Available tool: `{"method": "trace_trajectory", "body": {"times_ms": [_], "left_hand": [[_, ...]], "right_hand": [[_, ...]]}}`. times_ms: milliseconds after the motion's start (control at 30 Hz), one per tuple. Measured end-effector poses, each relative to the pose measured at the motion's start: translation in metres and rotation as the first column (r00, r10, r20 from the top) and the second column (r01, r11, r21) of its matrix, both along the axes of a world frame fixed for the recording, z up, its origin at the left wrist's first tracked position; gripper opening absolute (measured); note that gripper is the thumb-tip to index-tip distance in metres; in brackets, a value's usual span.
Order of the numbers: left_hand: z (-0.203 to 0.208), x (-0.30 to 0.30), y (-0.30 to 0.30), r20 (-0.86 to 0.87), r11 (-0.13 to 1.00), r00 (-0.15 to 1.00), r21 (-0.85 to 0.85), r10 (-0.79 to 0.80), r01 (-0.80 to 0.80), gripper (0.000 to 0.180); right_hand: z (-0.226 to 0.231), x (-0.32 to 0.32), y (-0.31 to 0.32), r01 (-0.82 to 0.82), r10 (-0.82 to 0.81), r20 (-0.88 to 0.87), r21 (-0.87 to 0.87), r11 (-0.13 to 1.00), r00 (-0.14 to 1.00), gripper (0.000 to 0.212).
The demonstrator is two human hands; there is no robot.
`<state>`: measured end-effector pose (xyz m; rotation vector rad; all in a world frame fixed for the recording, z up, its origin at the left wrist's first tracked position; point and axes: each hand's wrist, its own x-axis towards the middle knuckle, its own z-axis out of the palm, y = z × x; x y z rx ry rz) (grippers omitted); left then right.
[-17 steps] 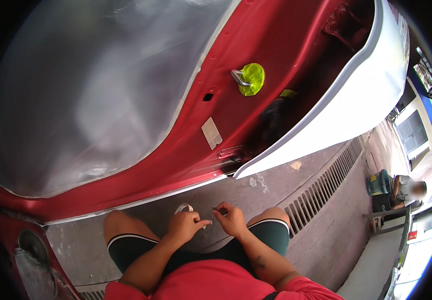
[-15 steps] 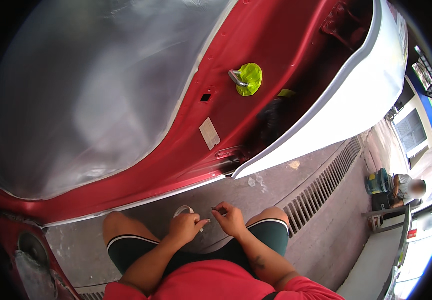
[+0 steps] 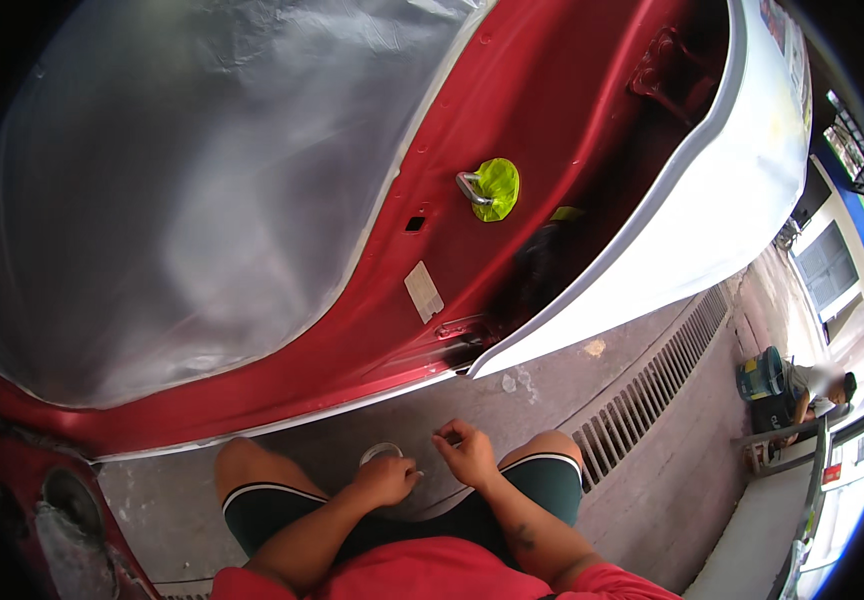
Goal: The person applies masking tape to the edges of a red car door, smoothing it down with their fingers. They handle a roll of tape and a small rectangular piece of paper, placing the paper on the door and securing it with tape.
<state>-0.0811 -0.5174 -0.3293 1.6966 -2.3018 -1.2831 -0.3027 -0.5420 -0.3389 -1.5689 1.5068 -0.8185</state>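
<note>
i have the left hand [image 3: 387, 480] curled shut on the near side of a pale tape roll [image 3: 382, 446], whose ring shows just past the knuckles, a small light bit at the thumb tip. just right of it, and apart, the right hand [image 3: 468, 455] has its fingers bent in toward the thumb; from my end i cannot tell whether anything is pinched there. below both lies the concrete floor [image 3: 537, 415]. ahead of the grip i see the red car body [image 3: 372, 320], with plastic sheeting [image 3: 202, 220] to the left, and, past the right hand, a metal loop [image 3: 466, 188] against a yellow-green cover [image 3: 501, 190]. farther right of that hand are a white curved body panel [image 3: 672, 220], a floor drain grate [image 3: 642, 405], and, well apart, a person [image 3: 802, 382] near a blue-green bucket [image 3: 760, 373].
</note>
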Motion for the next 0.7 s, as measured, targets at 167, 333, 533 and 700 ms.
{"method": "trace_trajectory", "body": {"times_ms": [167,333,533,700], "left_hand": [[-0.032,-0.004,0.014,-0.062,0.988,0.986,-0.012,-0.157,0.157,0.038],[-0.018,-0.002,0.000,0.018,0.972,0.974,0.064,-0.227,0.226,0.039],[-0.029,-0.005,0.006,-0.121,0.986,0.983,-0.115,-0.137,0.124,0.023],[0.038,-0.006,0.001,-0.360,0.978,0.933,-0.202,-0.026,-0.051,0.018]], "right_hand": [[-0.006,-0.003,0.001,-0.021,0.021,-0.024,-0.001,1.000,1.000,0.021],[-0.011,-0.004,0.003,-0.042,0.042,-0.066,-0.003,0.999,0.997,0.020],[0.000,0.004,0.001,-0.060,0.061,-0.098,0.006,0.998,0.993,0.021],[-0.002,0.001,0.000,0.005,-0.002,-0.069,0.042,0.999,0.998,0.024]]}}
